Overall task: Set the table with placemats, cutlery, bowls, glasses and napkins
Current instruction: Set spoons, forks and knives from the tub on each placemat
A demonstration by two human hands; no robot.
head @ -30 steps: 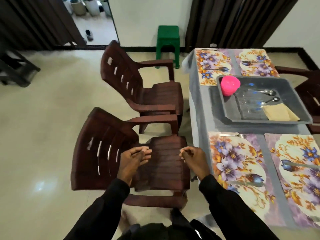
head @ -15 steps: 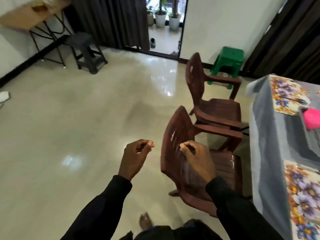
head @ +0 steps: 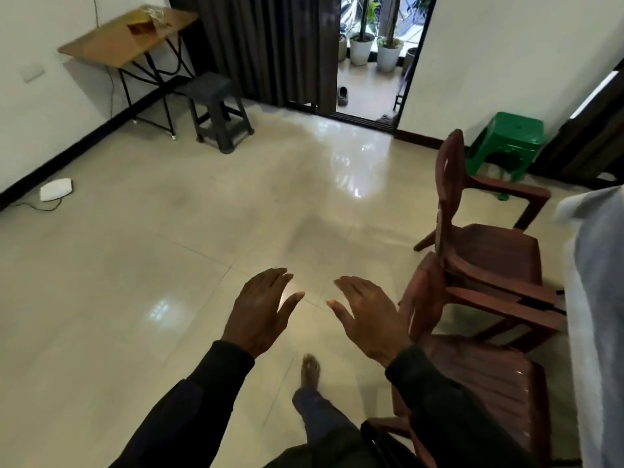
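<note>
Fingers [head: 270, 282] on both your hands are straight and slightly spread, palms down, holding nothing. Left hand [head: 260, 312] and right hand [head: 366, 319] hang side by side over the floor [head: 169, 265], thumbs pointing at each other, not touching. Table [head: 597, 282] is at the far right edge of view. Only a corner of its grey cloth shows, well apart from your fingers. Two brown chairs stand between your hands and the table. Near chair [head: 489, 376] has its back just beside your right hand. Far chair [head: 486, 251] is beyond it, seat toward the table. Green stool [head: 506, 140] is behind the far chair, by the wall. Your bare foot [head: 310, 369] is below the hands. Black stool [head: 219, 109] and side table [head: 125, 35] are far left, near the curtain.
</note>
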